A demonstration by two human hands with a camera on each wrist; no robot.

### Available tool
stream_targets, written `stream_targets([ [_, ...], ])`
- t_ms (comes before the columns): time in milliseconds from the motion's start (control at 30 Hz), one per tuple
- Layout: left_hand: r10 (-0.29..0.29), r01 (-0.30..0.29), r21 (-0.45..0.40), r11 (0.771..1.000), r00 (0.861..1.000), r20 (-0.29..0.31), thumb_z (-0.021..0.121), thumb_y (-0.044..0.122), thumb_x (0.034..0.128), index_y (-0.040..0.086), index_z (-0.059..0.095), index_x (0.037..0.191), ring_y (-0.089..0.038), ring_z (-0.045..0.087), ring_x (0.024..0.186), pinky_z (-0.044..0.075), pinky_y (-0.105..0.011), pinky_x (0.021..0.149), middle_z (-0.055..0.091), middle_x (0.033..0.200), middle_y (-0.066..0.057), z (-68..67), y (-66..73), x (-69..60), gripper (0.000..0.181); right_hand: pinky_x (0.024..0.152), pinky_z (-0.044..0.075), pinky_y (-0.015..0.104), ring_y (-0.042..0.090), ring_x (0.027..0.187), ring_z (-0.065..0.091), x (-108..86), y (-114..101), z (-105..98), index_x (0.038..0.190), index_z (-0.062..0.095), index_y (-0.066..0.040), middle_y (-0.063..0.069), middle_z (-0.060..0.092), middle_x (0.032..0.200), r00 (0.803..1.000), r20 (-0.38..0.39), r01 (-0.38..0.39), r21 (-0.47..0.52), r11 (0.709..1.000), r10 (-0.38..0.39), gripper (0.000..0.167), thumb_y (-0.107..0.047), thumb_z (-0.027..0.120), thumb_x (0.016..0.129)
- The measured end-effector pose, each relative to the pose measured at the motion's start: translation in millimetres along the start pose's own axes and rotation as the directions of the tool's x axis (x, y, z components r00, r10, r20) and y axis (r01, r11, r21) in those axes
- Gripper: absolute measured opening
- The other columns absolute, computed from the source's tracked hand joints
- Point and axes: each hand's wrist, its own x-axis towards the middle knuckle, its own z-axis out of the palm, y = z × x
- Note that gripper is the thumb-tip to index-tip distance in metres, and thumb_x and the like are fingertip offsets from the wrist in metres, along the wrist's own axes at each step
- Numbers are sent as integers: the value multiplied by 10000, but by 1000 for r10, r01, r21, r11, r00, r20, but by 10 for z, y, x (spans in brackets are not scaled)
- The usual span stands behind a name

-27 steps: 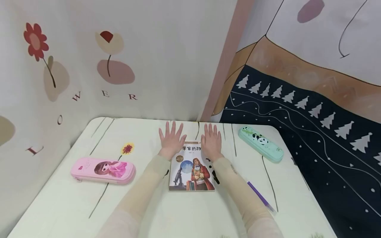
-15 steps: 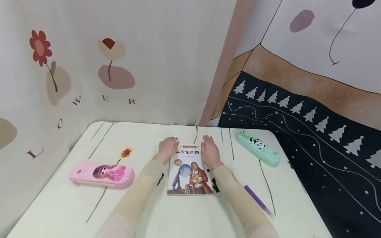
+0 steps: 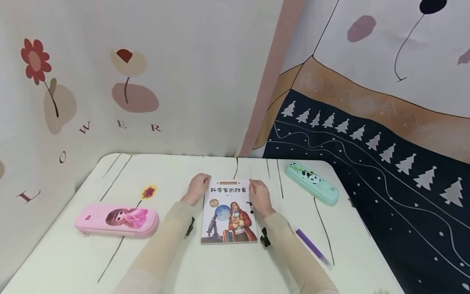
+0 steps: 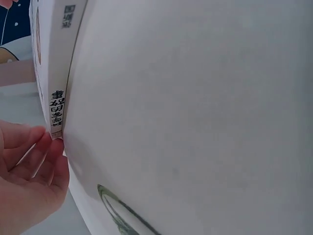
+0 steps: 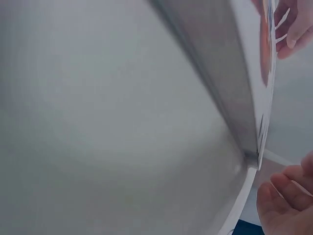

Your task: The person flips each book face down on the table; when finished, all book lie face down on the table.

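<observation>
A book [image 3: 229, 216] with a white cover, showing a long-haired figure in a red coat, lies flat on the table. In the head view my left hand [image 3: 198, 188] is at its upper left corner. The left wrist view shows the left thumb and fingertips pinching the end of the book's spine [image 4: 58, 83]. My right hand [image 3: 260, 197] is beside the upper right corner. Its fingers are loosely bent in the right wrist view, with a small gap between the hand [image 5: 288, 198] and the book's page edge [image 5: 220, 73].
On the left side of the table [image 3: 176, 265] lies a pink pencil case [image 3: 117, 220] with a doll picture. A mint green panda pencil case [image 3: 312, 182] is at the back right. A purple pen [image 3: 312, 246] lies by the right forearm. Printed curtains [image 3: 198, 81] stand behind the table.
Both hands have drawn back toward the body from flat, spread fingers beyond the book's top to its upper corners. Their fingers have bent, and the left now pinches the book's corner.
</observation>
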Motion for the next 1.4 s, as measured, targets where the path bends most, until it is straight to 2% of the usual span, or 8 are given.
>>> stream_targets([
  [133, 42, -39, 117, 992, 999, -23, 487, 81, 905, -70, 575, 1128, -351, 545, 1072, 430, -425, 934, 584, 1127, -229, -7, -36, -175, 284, 936, 446, 381, 284, 1095, 557, 15, 37, 8, 1173, 580, 4, 160, 599, 1152, 999, 38, 9, -3, 1000, -8, 300, -134, 475, 928],
  [233, 64, -53, 210, 976, 997, -43, 530, 84, 877, -61, 575, 1127, -344, 551, 1065, 438, -428, 925, 579, 1132, -212, -43, -8, -402, 292, 914, 463, 365, 282, 1078, 567, 50, 74, 3, 1161, 584, 10, 164, 602, 1137, 996, 77, 40, -35, 999, -37, 282, -95, 499, 914],
  [300, 53, -40, 229, 973, 997, -51, 555, 87, 862, -50, 581, 1119, -335, 558, 1060, 448, -426, 915, 583, 1131, -194, -74, 22, -565, 292, 895, 474, 364, 281, 1058, 578, 78, 100, -7, 1143, 597, 14, 165, 613, 1114, 994, 96, 66, -54, 996, -61, 267, -68, 513, 902],
  [467, 23, -17, 200, 980, 999, -32, 615, 97, 826, -36, 613, 1042, -314, 583, 996, 468, -411, 873, 615, 1043, -175, -107, 61, -876, 254, 866, 481, 380, 283, 1014, 594, 146, 165, -49, 1106, 620, 19, 168, 634, 1071, 988, 131, 93, -82, 992, -82, 248, -9, 529, 877],
  [700, -20, 16, 78, 997, 999, 43, 656, 108, 788, -5, 639, 920, -202, 583, 780, 482, -361, 730, 626, 850, -91, -139, 125, -1114, 175, 876, 476, 389, 296, 1028, 593, 210, 238, -97, 1089, 631, 20, 171, 643, 1070, 986, 142, 97, -78, 992, -85, 250, 38, 510, 871],
  [900, -83, 87, -27, 996, 989, 124, 697, 160, 762, 66, 632, 850, -103, 529, 731, 461, -285, 702, 593, 773, 1, -193, 140, -1330, 144, 860, 484, 390, 297, 1012, 598, 249, 210, -96, 1085, 636, 16, 174, 644, 1064, 985, 148, 104, -66, 992, -93, 254, 47, 506, 870],
  [1100, -133, 143, -49, 989, 976, 173, 755, 232, 687, 90, 623, 834, -95, 494, 697, 430, -233, 644, 570, 751, 21, -209, 71, -1572, 243, 858, 485, 388, 294, 1006, 599, 301, 166, -57, 1081, 637, 15, 173, 644, 1063, 979, 180, 106, -62, 992, -93, 257, 56, 521, 854],
  [1400, -78, 90, -43, 995, 971, 224, 800, 244, 609, 82, 565, 857, -124, 438, 705, 387, -213, 613, 502, 781, -4, -263, 148, -1706, 378, 830, 488, 393, 286, 961, 606, 382, 135, -17, 1047, 649, 18, 175, 652, 1017, 982, 163, 101, -14, 995, -98, 248, 76, 534, 835],
])
